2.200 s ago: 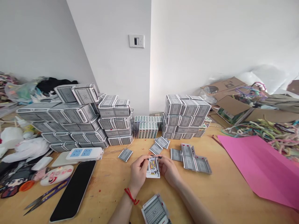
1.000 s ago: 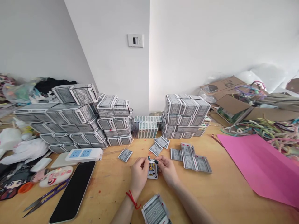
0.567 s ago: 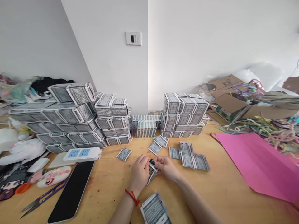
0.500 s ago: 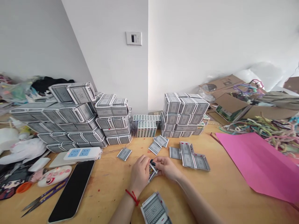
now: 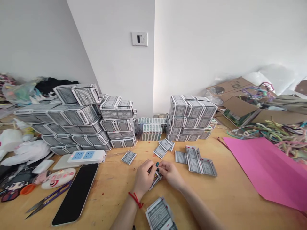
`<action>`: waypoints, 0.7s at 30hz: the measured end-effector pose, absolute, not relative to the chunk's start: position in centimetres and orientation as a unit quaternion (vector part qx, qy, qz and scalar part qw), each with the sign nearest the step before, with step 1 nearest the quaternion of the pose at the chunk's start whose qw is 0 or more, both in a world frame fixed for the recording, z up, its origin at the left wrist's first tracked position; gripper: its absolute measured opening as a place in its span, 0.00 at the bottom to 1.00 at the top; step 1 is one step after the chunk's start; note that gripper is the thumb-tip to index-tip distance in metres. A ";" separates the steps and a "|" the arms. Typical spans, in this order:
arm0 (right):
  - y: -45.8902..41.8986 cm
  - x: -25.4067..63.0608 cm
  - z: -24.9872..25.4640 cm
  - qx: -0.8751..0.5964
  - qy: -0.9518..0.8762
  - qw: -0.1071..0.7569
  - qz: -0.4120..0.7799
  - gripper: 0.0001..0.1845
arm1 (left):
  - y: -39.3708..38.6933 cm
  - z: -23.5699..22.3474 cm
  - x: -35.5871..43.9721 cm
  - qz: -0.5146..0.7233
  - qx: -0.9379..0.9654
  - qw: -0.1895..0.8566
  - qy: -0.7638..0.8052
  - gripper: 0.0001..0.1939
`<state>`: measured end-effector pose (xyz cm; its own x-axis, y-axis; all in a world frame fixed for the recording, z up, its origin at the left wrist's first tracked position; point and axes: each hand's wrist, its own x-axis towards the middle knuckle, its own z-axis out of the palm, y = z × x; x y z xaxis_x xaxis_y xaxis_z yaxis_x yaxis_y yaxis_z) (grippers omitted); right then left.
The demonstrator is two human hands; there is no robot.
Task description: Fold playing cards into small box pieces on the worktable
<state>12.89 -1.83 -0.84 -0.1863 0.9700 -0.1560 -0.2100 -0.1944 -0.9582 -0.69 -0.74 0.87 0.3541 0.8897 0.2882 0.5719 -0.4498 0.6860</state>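
Observation:
Both hands meet over the middle of the table, around a small piece of playing cards (image 5: pixel 155 182). My left hand (image 5: pixel 144 176) is closed on its upper left edge, thumb on top. From the other side my right hand (image 5: pixel 170 174) pinches the piece at its top; the fingertips hide the exact grip. Just ahead of my hands lie several loose playing cards (image 5: pixel 161 152), face down. Right of them rests a joined card panel (image 5: pixel 193 163) with raised edges. Between my forearms is a grey-backed card piece (image 5: pixel 159 213).
Card-box stacks rise at the left (image 5: pixel 72 123) and right (image 5: pixel 192 118), with upright card packs (image 5: pixel 152 131) between. A phone (image 5: pixel 76 195), scissors (image 5: pixel 49 199) and a power strip (image 5: pixel 87 156) lie left. Pink paper (image 5: pixel 266 172) and tangled yarn (image 5: pixel 283 137) are at right.
My left thumb has lifted into view at the top of the card piece, and the fingertips of both hands have shifted slightly. The whole view has moved a little.

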 end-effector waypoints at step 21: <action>-2.2 12.2 -0.9 -0.506 -0.427 0.447 0.601 0.13 | -0.7 0.6 -0.4 0.373 0.749 0.265 0.479 0.14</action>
<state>12.22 -2.22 -0.87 -0.0888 0.9699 -0.2268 -0.1049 -0.2356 -0.9662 -0.41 -0.68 0.59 0.2627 0.9154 0.3050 0.5203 -0.4006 0.7542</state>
